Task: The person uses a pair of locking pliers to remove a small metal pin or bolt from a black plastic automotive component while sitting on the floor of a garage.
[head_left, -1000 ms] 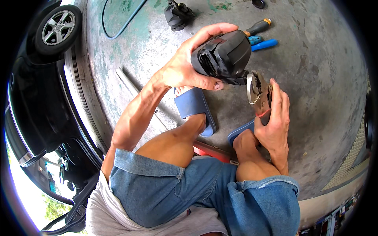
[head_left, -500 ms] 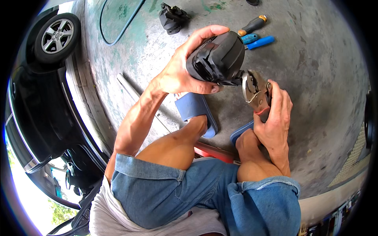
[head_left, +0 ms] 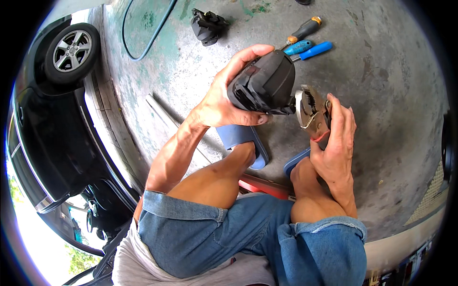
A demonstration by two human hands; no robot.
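Observation:
My left hand is wrapped round a rounded black plastic housing, thumb below and fingers over its far side. In my right hand is a pair of worn metal pliers with a reddish, dark grip. The toothed jaws are parted and point up and away from me. They sit right beside a small dark stub at the housing's lower right corner; whether they touch it I cannot tell. The fingers behind the pliers' handles are partly hidden.
Beyond the housing lie several screwdrivers, one with a blue handle. Another black plastic part rests farther off, near a blue hose. A pale metal strip lies on the left. A black car stands at the far left.
Both hands keep their holds. In the picture the housing, the pliers and the floor items all sit slightly lower, as the view has shifted a little.

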